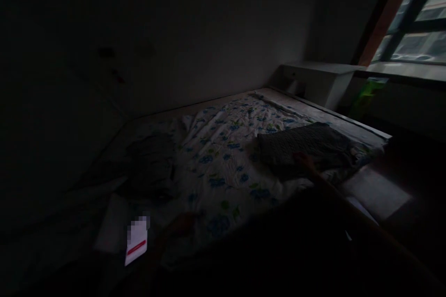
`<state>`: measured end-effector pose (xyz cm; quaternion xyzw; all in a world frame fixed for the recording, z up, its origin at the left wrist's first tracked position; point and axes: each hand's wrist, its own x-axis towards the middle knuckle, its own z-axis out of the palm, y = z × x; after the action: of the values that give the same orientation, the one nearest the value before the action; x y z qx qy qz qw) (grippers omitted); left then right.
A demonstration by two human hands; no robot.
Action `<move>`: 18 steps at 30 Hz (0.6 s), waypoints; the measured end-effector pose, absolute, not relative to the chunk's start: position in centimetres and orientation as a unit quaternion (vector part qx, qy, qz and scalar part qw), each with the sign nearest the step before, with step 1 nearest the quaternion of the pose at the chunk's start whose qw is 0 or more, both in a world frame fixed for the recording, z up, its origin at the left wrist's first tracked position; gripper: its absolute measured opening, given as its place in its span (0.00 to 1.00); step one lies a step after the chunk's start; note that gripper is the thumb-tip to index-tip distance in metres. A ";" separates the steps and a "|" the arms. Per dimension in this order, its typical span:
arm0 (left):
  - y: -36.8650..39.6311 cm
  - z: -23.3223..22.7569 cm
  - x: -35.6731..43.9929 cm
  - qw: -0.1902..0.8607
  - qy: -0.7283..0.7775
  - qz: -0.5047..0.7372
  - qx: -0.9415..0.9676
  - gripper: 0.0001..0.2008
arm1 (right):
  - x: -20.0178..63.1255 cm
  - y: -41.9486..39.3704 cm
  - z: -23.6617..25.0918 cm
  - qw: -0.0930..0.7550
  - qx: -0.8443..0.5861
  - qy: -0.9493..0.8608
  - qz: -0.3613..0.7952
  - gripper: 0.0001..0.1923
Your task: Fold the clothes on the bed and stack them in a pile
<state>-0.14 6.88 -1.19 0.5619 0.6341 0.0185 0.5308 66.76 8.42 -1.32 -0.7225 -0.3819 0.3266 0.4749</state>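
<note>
On a dim bed, a floral quilt (223, 158) lies spread out. Left of the quilt sits a dark folded garment (151, 164); below that, a white card with a red stripe (135, 242). The left hand (181, 225) rests at the quilt's near edge, grip too dark to tell. On the quilt's right part lies a grey pillow (306, 146); the right hand (304, 161) touches its near edge, fingers indistinct. A window (414, 23) is far right.

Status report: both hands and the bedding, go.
Right hand on the grey pillow, grip unclear. Left hand low on the floral sheet, too dark to read. White card beside it.
</note>
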 end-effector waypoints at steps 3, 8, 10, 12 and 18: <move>5.5 -0.6 -0.5 0.508 0.657 0.038 0.556 0.20 | 56.9 11.5 -2.3 0.380 -0.619 -0.532 0.435 0.19; 5.3 -2.2 2.0 0.478 0.701 0.033 0.528 0.18 | 45.0 9.6 -5.1 0.079 -0.524 -0.734 0.425 0.19; 5.8 -3.0 2.1 0.466 0.704 0.011 0.536 0.19 | 42.4 8.4 -5.8 0.000 -0.521 -0.759 0.390 0.26; 6.4 -3.5 1.8 0.455 0.702 -0.011 0.547 0.20 | 40.6 7.8 -5.9 -0.044 -0.503 -0.758 0.413 0.29; 8.4 -2.5 -0.1 0.292 0.737 -0.059 0.606 0.09 | 38.9 8.5 -5.7 -0.097 -0.452 -0.676 0.574 0.28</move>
<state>-0.07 8.42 -2.46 0.6060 0.7374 -0.0590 0.2925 38.87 8.51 -5.71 -0.4520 -0.6763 0.5735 -0.0967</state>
